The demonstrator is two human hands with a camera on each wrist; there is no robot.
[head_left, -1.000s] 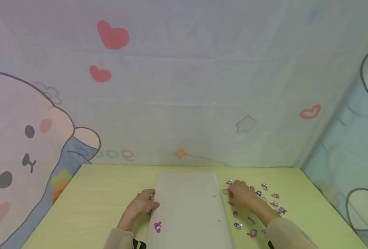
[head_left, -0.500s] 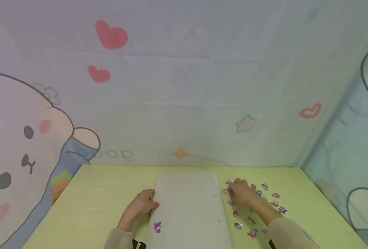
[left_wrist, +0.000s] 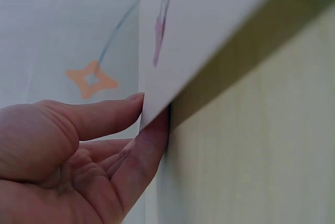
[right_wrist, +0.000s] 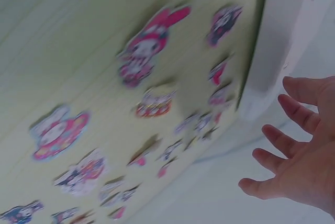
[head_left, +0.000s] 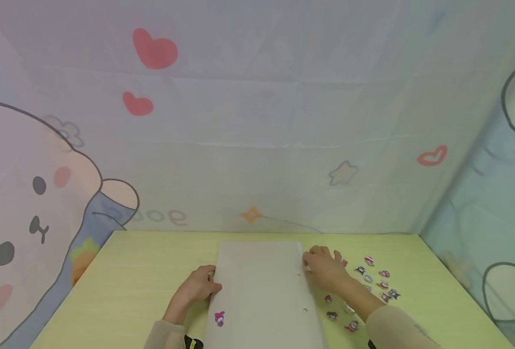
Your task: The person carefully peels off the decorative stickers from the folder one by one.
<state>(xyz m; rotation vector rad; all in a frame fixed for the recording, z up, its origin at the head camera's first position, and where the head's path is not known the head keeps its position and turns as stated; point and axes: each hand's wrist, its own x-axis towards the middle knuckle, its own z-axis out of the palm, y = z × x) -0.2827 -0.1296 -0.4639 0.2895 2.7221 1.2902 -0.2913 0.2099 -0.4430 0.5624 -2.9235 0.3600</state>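
A white folder (head_left: 261, 291) with small round snaps along its right side lies in the middle of the table in the head view. Its left edge is pinched between the thumb and fingers of my left hand (head_left: 197, 283); the left wrist view shows that edge with a shadow beneath. On the folder's lower left is a pink character sticker (head_left: 219, 318). My right hand (head_left: 324, 269) is by the folder's upper right edge. In the right wrist view, its fingers are spread and nothing shows between them; whether they touch the folder I cannot tell.
Several character cutouts lie scattered on the pale yellow table (head_left: 152, 261) right of the folder, among them a pink long-eared one (right_wrist: 144, 48). Behind the table hangs a printed cloth backdrop (head_left: 257, 121), with another cloth side at the right.
My right hand has moved left, from among the cutouts to the folder's right edge, and its fingers have lifted off the table. My left hand keeps its pinch on the folder.
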